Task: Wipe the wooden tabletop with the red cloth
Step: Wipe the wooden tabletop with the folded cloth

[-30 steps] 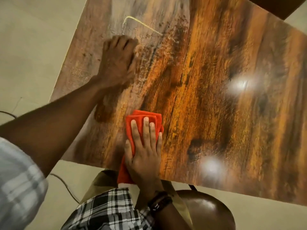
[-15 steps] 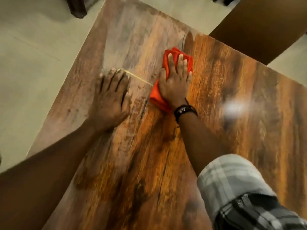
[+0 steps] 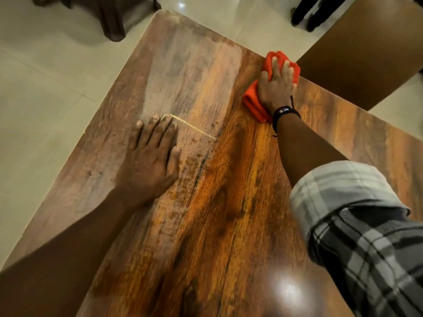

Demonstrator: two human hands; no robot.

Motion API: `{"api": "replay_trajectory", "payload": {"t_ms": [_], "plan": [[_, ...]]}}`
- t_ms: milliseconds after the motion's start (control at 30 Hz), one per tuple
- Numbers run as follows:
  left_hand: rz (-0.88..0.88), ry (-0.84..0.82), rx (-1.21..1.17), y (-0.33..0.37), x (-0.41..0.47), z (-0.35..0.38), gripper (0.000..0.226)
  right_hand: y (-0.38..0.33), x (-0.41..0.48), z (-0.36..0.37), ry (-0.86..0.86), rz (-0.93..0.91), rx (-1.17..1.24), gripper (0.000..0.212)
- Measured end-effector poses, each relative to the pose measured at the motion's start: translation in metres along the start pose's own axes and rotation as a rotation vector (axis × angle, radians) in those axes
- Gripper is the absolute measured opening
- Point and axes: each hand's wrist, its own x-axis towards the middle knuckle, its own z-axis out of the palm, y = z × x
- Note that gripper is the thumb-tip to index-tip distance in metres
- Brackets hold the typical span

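The wooden tabletop (image 3: 217,191) fills most of the view, its grain orange-brown and its far left part pale and dull. My right hand (image 3: 275,86) presses flat on the folded red cloth (image 3: 253,101) at the table's far edge, fingers straight, the cloth's tip bunched at the rim. A dark band circles that wrist. My left hand (image 3: 151,159) lies flat on the wood at mid-left, fingers straight, its fingertips touching a thin yellow line on the surface.
A second brown tabletop (image 3: 364,46) stands just beyond the far edge at upper right. Dark furniture legs (image 3: 109,17) rest on the pale tiled floor at upper left. Someone's dark shoes (image 3: 306,17) show at the top right. Lamp glare (image 3: 288,291) sits near the bottom.
My right hand has slid the red cloth from the near edge across the table to the far edge. My left hand has stayed planted by the yellow line.
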Motion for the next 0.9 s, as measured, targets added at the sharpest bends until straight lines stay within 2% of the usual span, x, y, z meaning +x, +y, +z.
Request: {"api": "replay_trajectory", "payload": {"t_ms": [67,167,333,433,567,767,833,900], "plan": [[-0.001,-0.012,0.009,0.002,0.002,0.0,0.059,0.01,0.002,-0.005,0.016,0.102,0.008,0.059],[0.016,-0.004,0.034,0.001,0.002,0.0,0.058,-0.011,0.006,-0.001,0.024,0.184,0.014,0.06],[0.033,-0.012,0.035,0.0,0.001,0.001,0.058,-0.069,0.012,0.023,-0.023,-0.019,-0.018,0.058],[0.017,-0.031,0.009,0.0,0.0,0.002,0.058,-0.075,-0.004,0.027,-0.05,-0.101,-0.031,0.058],[-0.007,-0.046,-0.002,0.002,0.001,0.0,0.057,-0.064,-0.079,0.034,-0.057,-0.188,-0.038,0.058],[-0.009,-0.06,0.048,0.004,0.0,-0.006,0.058,-0.044,-0.281,0.066,0.06,-0.264,0.003,0.062],[-0.005,-0.07,0.047,0.004,0.001,-0.006,0.059,-0.034,-0.31,0.07,0.016,-0.268,0.004,0.062],[0.0,-0.076,0.051,0.003,0.003,-0.006,0.06,-0.032,-0.295,0.068,0.037,-0.272,0.001,0.063]]}}
